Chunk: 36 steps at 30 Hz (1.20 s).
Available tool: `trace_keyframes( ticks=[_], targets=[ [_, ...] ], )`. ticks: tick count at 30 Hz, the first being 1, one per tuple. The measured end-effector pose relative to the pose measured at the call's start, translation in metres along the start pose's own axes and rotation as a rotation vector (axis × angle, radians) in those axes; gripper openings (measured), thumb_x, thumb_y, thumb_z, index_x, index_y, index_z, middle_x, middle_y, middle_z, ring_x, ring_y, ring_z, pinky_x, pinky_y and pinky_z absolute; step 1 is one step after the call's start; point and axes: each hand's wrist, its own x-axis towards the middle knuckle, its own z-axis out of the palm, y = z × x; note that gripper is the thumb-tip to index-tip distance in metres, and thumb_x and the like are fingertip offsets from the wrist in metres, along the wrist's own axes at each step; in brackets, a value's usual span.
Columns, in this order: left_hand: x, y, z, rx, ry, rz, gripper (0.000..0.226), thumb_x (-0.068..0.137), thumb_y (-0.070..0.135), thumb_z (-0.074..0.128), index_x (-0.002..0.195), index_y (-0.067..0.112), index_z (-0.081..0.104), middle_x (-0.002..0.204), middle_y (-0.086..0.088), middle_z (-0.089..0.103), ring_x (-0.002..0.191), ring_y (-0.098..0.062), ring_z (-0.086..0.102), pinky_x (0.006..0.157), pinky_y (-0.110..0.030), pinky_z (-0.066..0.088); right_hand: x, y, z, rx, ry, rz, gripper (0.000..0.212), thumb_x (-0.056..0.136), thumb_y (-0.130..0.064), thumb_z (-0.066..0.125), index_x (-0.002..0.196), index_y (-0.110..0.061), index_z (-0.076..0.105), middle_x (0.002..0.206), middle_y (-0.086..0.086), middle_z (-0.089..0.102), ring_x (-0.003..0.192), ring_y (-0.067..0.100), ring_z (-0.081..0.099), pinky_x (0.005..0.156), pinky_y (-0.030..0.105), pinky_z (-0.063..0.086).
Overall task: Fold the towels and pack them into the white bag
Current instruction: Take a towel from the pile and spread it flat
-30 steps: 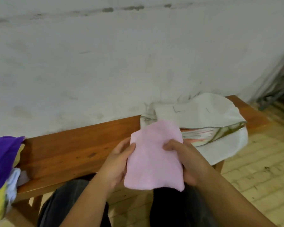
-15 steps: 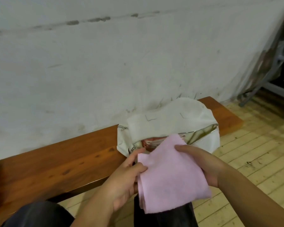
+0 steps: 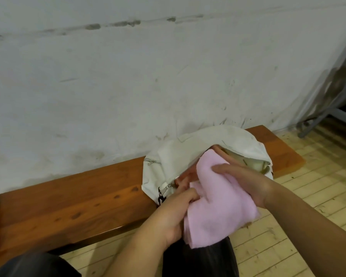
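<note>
Both hands, left hand [image 3: 169, 214] and right hand [image 3: 246, 181], grip the fluffy folded pink towel [image 3: 218, 204] at the white canvas bag [image 3: 188, 154].

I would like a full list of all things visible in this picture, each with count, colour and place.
pink towel: one, pink, folded, front end at the bag's opening
white bag: one, white, lying unzipped on the bench's right part, against the wall
towels inside the bag: count unclear, orange-pink, under the pink towel
bench: one, brown wood, along the wall
wall: one, white, stained
floor: pale wooden boards
metal frame: one, grey, far right
left hand: grips the pink towel's left edge
right hand: rests on top of the pink towel
</note>
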Motion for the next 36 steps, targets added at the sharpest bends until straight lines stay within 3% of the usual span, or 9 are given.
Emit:
trace_keyframes(
  ticks=[5,8,11,16,23,25,28,33,36],
  targets=[
    [0.03,0.008,0.011,0.042,0.053,0.162,0.053,0.092,0.018,0.056,0.131,0.054,0.052,0.121,0.005,0.072,0.11,-0.018,0.07,0.097,-0.044,0.057,0.021,-0.014,-0.017,-0.292,0.103,-0.116,0.064,0.077,-0.062,0.074,0.136,-0.061,0.047,0.143,-0.022,0.048,0.132,0.015,0.046,0.116,0.047,0.037],
    [0.047,0.014,0.017,0.032,0.211,0.233,0.053,0.089,0.023,0.053,0.132,0.054,0.048,0.125,0.01,0.067,0.11,-0.016,0.067,0.094,-0.041,0.058,0.031,-0.02,-0.018,-0.498,0.215,-0.225,0.03,0.091,-0.052,0.063,0.118,-0.047,0.053,0.114,-0.019,0.059,0.105,0.009,0.057,0.09,0.037,0.051],
    [0.066,0.02,0.025,0.09,0.324,0.298,0.055,0.086,0.029,0.05,0.138,0.045,0.045,0.135,0.008,0.059,0.119,-0.015,0.06,0.105,-0.042,0.049,0.039,-0.021,-0.014,-0.656,0.352,-0.329,0.012,0.094,-0.044,0.061,0.105,-0.042,0.056,0.098,-0.021,0.058,0.092,0.001,0.055,0.068,0.026,0.041],
    [0.087,0.042,0.037,0.29,0.407,0.508,0.05,0.1,0.011,0.038,0.148,0.024,0.043,0.144,0.011,0.046,0.132,-0.004,0.04,0.114,-0.02,0.025,0.06,-0.023,-0.012,-0.726,0.373,-0.225,0.005,0.097,-0.039,0.058,0.099,-0.036,0.06,0.091,-0.009,0.062,0.094,0.013,0.062,0.074,0.029,0.041],
    [0.108,0.058,0.043,0.537,0.49,0.592,0.024,0.1,0.032,0.049,0.117,0.024,0.064,0.12,0.008,0.067,0.11,-0.011,0.06,0.095,-0.022,0.043,0.072,-0.027,0.002,-0.528,0.392,-0.269,0.032,0.092,-0.064,0.051,0.103,-0.038,0.065,0.104,-0.001,0.069,0.104,0.022,0.064,0.096,0.047,0.051],
    [0.117,0.057,0.036,0.527,0.461,0.517,0.029,0.103,0.036,0.046,0.123,0.028,0.065,0.127,0.01,0.066,0.118,-0.008,0.059,0.095,-0.011,0.039,0.078,-0.022,0.003,-0.53,0.41,-0.263,0.035,0.098,-0.056,0.048,0.12,-0.034,0.063,0.119,0.004,0.067,0.115,0.026,0.06,0.104,0.049,0.046],
    [0.127,0.05,0.016,0.606,0.526,0.378,0.044,0.108,0.029,0.039,0.15,0.016,0.042,0.157,-0.007,0.039,0.148,-0.023,0.031,0.119,-0.025,0.017,0.085,-0.013,0.005,-0.595,0.379,-0.2,0.049,0.105,-0.036,0.04,0.151,-0.016,0.042,0.145,0.015,0.053,0.134,0.033,0.048,0.11,0.039,0.036],
    [0.133,0.039,0.007,0.429,0.673,0.472,0.032,0.107,0.021,0.045,0.135,0.012,0.058,0.132,0.004,0.057,0.125,-0.013,0.049,0.094,0.006,0.023,0.1,-0.012,0.011,-0.719,0.428,-0.235,0.029,0.105,-0.026,0.042,0.12,-0.01,0.061,0.105,0.005,0.062,0.108,0.029,0.06,0.087,0.031,0.037],
    [0.13,0.044,0.011,0.394,0.756,0.518,0.031,0.105,0.011,0.043,0.131,0.013,0.06,0.121,0.006,0.058,0.116,-0.01,0.051,0.09,0.002,0.025,0.11,-0.018,0.023,-0.669,0.546,-0.319,0.021,0.103,-0.019,0.045,0.112,-0.007,0.06,0.096,0.005,0.062,0.094,0.029,0.061,0.08,0.032,0.04]
  ],
)
